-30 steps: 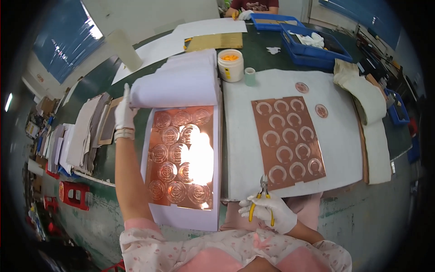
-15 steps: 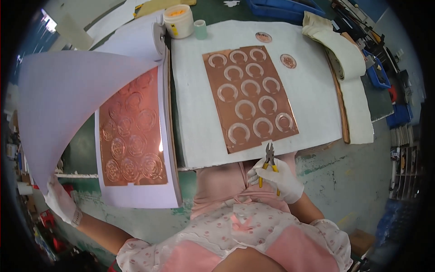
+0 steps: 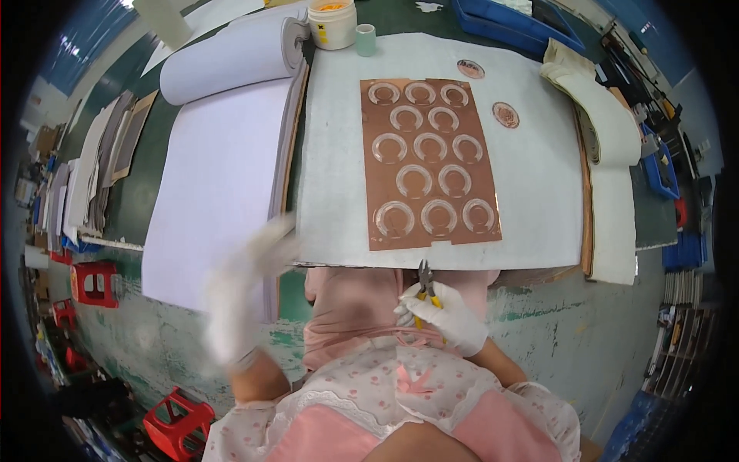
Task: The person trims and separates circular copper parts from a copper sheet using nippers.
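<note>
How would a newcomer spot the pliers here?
On the green table, follow the white sheet under the copper plate to its near edge. There, the right hand holds the pliers. Their dark jaws and yellow handles stand out against the white glove.

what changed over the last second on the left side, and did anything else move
The white sheet was drawn down toward the person and now lies over the embossed copper sheet, hiding it. The left hand let go of the sheet's near left corner and swung rightward; it is blurred, so contact is unclear. Unchanged: the right hand holds the yellow-handled cutters; the ring-patterned copper sheet and two loose discs stay put.
</note>
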Available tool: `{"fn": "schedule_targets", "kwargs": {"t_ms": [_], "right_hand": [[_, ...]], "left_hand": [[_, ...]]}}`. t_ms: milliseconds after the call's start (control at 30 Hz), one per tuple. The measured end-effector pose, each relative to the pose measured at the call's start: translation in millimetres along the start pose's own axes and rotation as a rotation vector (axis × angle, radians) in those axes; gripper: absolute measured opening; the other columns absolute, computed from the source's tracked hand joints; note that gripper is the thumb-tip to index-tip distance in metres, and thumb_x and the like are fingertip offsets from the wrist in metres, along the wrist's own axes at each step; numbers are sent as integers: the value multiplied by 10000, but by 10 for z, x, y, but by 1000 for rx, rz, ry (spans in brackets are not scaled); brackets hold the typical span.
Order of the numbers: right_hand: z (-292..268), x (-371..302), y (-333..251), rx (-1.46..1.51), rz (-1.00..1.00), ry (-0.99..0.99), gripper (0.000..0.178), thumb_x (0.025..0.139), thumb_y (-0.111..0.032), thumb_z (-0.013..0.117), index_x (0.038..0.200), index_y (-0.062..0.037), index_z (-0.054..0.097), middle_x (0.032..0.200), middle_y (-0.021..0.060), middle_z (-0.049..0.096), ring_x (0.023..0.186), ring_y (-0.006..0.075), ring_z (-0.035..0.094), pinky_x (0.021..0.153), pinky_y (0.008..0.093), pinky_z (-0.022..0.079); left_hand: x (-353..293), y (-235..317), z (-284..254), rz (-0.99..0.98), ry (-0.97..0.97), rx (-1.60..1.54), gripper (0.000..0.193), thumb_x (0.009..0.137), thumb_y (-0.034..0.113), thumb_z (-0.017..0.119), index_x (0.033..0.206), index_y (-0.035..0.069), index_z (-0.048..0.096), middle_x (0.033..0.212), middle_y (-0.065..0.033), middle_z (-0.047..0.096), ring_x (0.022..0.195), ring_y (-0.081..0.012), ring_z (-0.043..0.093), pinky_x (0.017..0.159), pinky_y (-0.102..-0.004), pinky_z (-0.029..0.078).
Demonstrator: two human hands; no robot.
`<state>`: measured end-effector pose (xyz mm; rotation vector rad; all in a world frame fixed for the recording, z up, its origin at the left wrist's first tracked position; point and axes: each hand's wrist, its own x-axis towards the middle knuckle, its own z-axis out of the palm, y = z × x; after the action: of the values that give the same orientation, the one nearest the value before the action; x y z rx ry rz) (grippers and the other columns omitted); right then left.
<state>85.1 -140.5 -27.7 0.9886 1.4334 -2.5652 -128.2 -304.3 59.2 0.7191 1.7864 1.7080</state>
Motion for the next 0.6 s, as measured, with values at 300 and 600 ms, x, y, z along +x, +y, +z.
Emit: {"fn": "schedule_targets", "kwargs": {"t_ms": [300,600], "right_hand": [[-174,-202,287,136,-39,68,138,853,-83,557,956,0,518,919,113,602,790,154,605,662,254,486],[-132,-198,528,-70,-95,83,169,855,-122,568,961,8,546,930,89,609,790,93,572,683,225,468]], "left_hand": [[868,-838,1248,118,255,1170,438,732,337,690,913,-9,493,619,-147,578,449,-177,575,372,-310,443],[729,-405,1222,-252,-18,563,335,748,269,685,697,-30,542,524,-82,570,438,-116,539,433,-263,426]]}}
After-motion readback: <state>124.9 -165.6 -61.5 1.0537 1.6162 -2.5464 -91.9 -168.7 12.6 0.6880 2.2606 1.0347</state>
